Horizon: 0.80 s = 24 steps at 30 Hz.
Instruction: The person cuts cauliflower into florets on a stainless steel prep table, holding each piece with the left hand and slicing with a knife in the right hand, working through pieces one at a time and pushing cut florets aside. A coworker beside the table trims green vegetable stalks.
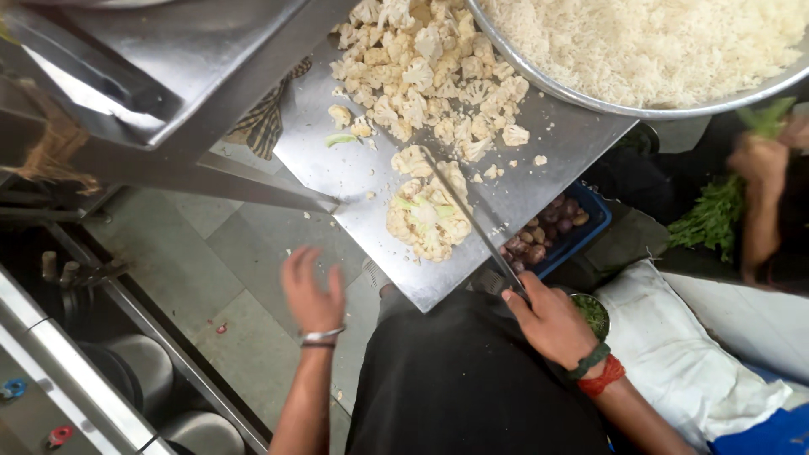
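Fingers (527,302) of our right hand (552,324) closed round the handle of a long knife (472,221); blade lies across the cauliflower head (428,215) on the steel worktop (337,160), tip toward the far side. Left hand (310,291): fingers spread, holding nothing, near and left of the worktop edge, well apart from the cauliflower. Step, as we judge it: cutting the head into florets, the cut pile (425,72) lying farther off. Next stroke calls for our left hand steadying the head. Adjacent: rice bowl (590,97), far right; blue crate (581,236) below the worktop.
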Motion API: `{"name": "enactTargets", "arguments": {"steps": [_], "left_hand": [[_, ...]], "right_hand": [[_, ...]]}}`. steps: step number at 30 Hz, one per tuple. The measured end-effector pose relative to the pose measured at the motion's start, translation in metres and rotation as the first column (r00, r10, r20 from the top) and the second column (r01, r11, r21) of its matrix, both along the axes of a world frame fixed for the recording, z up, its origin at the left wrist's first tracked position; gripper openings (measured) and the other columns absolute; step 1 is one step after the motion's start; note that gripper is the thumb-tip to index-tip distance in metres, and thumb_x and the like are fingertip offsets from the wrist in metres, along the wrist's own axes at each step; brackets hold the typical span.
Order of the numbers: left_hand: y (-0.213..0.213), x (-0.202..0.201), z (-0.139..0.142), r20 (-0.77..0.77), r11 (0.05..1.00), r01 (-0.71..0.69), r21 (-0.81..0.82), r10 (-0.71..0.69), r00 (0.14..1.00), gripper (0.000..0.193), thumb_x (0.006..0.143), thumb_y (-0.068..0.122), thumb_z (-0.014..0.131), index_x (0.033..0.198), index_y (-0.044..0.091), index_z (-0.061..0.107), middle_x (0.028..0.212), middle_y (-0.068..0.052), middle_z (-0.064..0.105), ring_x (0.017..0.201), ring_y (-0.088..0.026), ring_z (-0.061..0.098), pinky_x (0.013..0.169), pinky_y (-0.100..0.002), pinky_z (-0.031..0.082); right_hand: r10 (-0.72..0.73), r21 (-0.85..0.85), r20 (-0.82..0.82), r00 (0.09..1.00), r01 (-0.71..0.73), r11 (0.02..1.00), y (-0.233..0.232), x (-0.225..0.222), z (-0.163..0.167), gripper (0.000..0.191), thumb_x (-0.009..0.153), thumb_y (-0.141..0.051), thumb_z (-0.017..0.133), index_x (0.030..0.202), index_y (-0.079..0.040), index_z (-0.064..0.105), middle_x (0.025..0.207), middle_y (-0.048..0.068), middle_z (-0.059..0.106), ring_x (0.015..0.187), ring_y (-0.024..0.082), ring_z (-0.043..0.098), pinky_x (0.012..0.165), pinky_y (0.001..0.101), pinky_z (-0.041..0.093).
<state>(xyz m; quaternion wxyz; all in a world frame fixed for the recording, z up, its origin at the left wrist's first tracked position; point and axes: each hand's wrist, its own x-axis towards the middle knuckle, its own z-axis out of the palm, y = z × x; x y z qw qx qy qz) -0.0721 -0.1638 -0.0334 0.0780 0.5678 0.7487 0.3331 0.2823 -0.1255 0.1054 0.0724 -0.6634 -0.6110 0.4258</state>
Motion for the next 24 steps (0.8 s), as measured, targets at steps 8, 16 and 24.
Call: {"name": "enactTargets", "arguments": {"steps": [8,16,24], "left_hand": [[0.117,0.091,0.085,0.106,0.768,0.620,-0.163,-0.611,0.785,0.063,0.071,0.019,0.084,0.129,0.008,0.062,0.134,-0.015,0.054,0.128,-0.042,0.042,0.099,-0.052,0.043],[0.110,0.085,0.078,0.181,0.846,0.486,-0.221,-0.454,0.872,0.050,0.070,0.024,0.085,0.116,0.017,0.065,0.117,-0.011,0.054,0.114,-0.037,0.047,0.093,-0.046,0.048],[0.122,0.112,0.075,0.120,0.926,0.270,-0.265,-0.246,0.962,0.048,0.076,0.037,0.086,0.115,0.019,0.065,0.117,-0.010,0.054,0.109,-0.037,0.048,0.084,-0.048,0.049]], "right_hand": [[0.003,0.095,0.185,0.983,-0.021,0.995,-0.010,0.004,-0.018,0.029,0.095,-0.029,0.061,0.103,-0.002,0.055,0.070,0.028,0.066,0.071,0.051,0.065,0.064,0.0598,0.048],[-0.123,0.210,0.179,0.976,0.084,0.974,0.006,0.027,-0.012,0.027,0.098,-0.028,0.060,0.103,-0.002,0.055,0.072,0.028,0.067,0.075,0.051,0.066,0.066,0.0599,0.049],[-0.033,0.153,-0.070,0.997,0.043,0.987,0.004,0.000,-0.006,0.028,0.096,-0.029,0.061,0.104,-0.002,0.057,0.074,0.026,0.066,0.076,0.050,0.065,0.062,0.0542,0.049]]}}
